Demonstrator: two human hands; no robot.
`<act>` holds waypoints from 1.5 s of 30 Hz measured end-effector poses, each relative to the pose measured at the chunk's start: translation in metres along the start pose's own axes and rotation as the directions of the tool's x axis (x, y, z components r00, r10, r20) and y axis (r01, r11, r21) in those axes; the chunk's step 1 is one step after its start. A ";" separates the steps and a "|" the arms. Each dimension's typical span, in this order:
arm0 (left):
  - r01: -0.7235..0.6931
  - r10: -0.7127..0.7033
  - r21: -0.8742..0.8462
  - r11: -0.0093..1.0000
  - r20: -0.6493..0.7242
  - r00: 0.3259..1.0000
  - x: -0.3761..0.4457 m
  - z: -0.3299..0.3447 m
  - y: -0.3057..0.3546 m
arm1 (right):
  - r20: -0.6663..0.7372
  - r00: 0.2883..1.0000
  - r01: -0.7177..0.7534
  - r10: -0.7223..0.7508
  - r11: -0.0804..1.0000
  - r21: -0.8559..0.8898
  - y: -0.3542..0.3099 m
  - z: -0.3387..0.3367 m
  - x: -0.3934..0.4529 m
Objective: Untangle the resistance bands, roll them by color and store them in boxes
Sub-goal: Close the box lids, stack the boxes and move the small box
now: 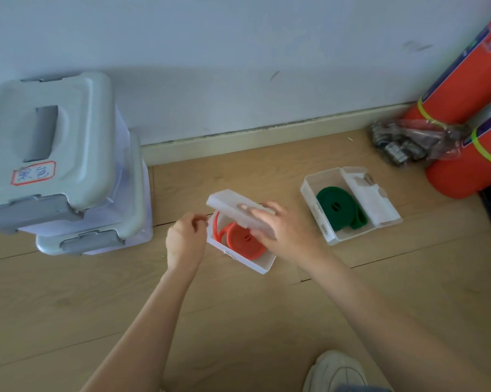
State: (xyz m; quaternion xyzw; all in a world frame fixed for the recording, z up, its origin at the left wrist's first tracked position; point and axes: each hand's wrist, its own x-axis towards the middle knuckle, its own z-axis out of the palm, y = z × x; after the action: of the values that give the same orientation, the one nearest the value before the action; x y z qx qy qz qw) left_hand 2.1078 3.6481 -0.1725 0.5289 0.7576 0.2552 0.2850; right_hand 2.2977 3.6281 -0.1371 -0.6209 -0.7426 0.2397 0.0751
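Note:
A rolled red resistance band [242,240] lies inside a small white box [262,264] on the wooden floor. The box's hinged lid [227,203] stands half lowered over it. My right hand [281,224] rests on top of the lid with fingers spread flat. My left hand [186,239] is beside the box's left edge, its fingers curled near the rim; whether it pinches anything I cannot tell. To the right, a second white box [309,193] lies open with a rolled green band [339,207] inside and its lid [374,202] folded back.
Two stacked grey-lidded storage bins [55,154] stand at the left against the wall. Orange rolled mats [464,108] and a plastic bag of metal parts [402,142] sit at the right corner. A white shoe [337,372] shows at the bottom.

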 end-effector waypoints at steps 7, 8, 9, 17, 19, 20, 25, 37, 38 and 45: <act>0.521 -0.361 -0.497 0.694 0.386 0.849 0.001 -0.007 -0.015 | 0.131 0.984 -0.060 0.117 0.925 -0.376 -0.007 0.058 -0.011; 0.517 -0.353 -0.484 0.706 0.393 0.849 0.001 -0.002 -0.013 | 0.123 0.986 -0.057 0.116 0.913 -0.403 -0.006 0.060 -0.012; 0.516 -0.358 -0.482 0.708 0.386 0.850 0.001 0.004 -0.011 | 0.112 0.987 -0.055 0.113 0.903 -0.427 -0.004 0.062 -0.013; 0.663 -0.470 -0.622 0.418 0.476 0.743 -0.005 0.025 -0.008 | -0.098 0.991 -0.134 0.094 0.800 -0.585 -0.026 0.075 -0.024; 0.638 -0.490 -0.613 0.467 0.421 0.763 -0.008 0.028 -0.007 | -0.119 0.989 -0.144 0.090 0.783 -0.605 -0.027 0.080 -0.026; 0.628 -0.498 -0.611 0.481 0.399 0.770 -0.010 0.029 -0.004 | -0.139 0.987 -0.147 0.077 0.773 -0.617 -0.026 0.080 -0.026; 0.658 -0.467 -0.545 0.520 0.463 0.753 -0.028 0.037 0.003 | -0.028 0.994 -0.105 0.106 0.845 -0.524 -0.016 0.079 -0.022; 0.561 -0.479 -0.611 0.559 0.314 0.819 -0.001 0.020 -0.005 | 0.041 0.965 -0.244 0.258 0.831 0.500 -0.010 0.053 0.026; 0.515 -0.450 -0.572 0.638 0.265 0.852 0.008 0.014 -0.008 | 0.043 0.959 -0.255 0.280 0.784 0.566 -0.022 0.059 0.037; 0.398 -0.359 -0.393 0.829 0.171 0.918 0.035 -0.009 -0.031 | 0.176 0.932 -0.330 0.318 0.539 0.775 -0.089 0.079 0.115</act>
State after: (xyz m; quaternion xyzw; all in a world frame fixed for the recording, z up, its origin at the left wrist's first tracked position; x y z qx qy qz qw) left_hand 2.0717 3.6708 -0.1931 0.3053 0.7609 0.3265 0.4704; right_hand 2.1620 3.7073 -0.1876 -0.6469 -0.4309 0.5575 0.2916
